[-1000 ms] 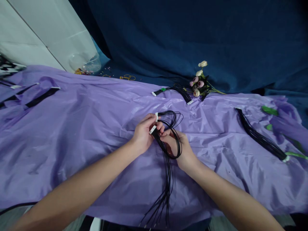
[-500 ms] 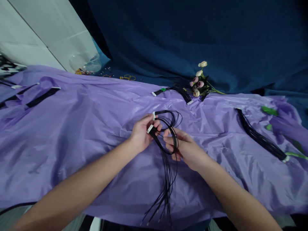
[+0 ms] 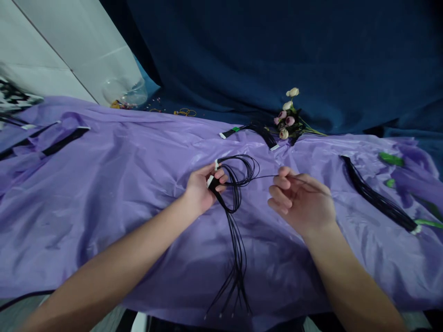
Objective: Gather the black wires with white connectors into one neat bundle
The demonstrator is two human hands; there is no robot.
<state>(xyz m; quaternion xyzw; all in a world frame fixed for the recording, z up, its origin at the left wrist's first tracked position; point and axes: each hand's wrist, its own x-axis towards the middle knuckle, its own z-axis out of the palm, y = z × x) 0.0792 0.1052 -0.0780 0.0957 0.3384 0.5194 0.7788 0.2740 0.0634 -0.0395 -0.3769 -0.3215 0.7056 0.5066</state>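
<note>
My left hand (image 3: 202, 189) is closed on a black wire harness (image 3: 235, 196) near its two white connectors (image 3: 210, 180). From there the wires curl to the right in loops, and their loose ends fan out down toward the near edge of the cloth. Off to the right, my right hand (image 3: 301, 198) pinches a single black wire (image 3: 265, 176) between thumb and finger. That wire runs almost straight from the loops to the fingertips and on past the hand, where it is blurred.
Purple sheeting (image 3: 138, 184) covers the table. Another black harness (image 3: 256, 130) lies behind, beside artificial flowers (image 3: 287, 120). One more harness (image 3: 377, 196) lies at right, and several black bundles (image 3: 65, 140) at left. A clear container (image 3: 126, 92) stands at the back left.
My right hand has moved right, away from the loops, drawing one wire out of the bundle. My left hand keeps its hold with only a slight shift.
</note>
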